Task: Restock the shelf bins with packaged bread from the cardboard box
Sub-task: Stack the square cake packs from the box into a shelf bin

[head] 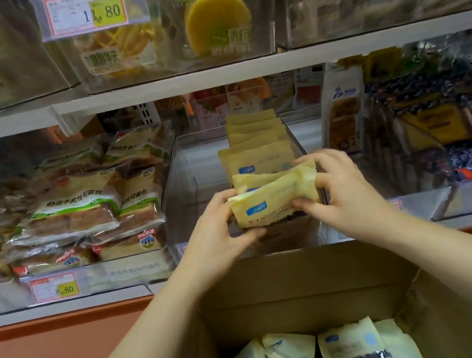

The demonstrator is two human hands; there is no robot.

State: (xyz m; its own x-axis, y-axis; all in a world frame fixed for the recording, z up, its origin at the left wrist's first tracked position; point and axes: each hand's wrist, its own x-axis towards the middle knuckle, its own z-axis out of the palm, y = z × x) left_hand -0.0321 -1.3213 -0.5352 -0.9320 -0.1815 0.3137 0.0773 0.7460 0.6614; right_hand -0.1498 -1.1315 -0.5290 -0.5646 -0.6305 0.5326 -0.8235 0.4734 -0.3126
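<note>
Two pale yellow bread packets [273,197] with blue labels are held upright at the front of a clear shelf bin [181,181]. My left hand [221,230] grips their left end. My right hand [341,190] grips their right end, fingers curled over the top edge. Behind them in the bin stands a row of matching packets [255,144]. Below, an open cardboard box [308,291] holds several more of the same packets [318,354].
The bin to the left holds sliced toast loaves [80,216] behind an 8.80 price tag [54,288]. Blue and yellow snack packs [436,122] fill the bin on the right. The upper shelf [242,68] carries clear bins with price tags.
</note>
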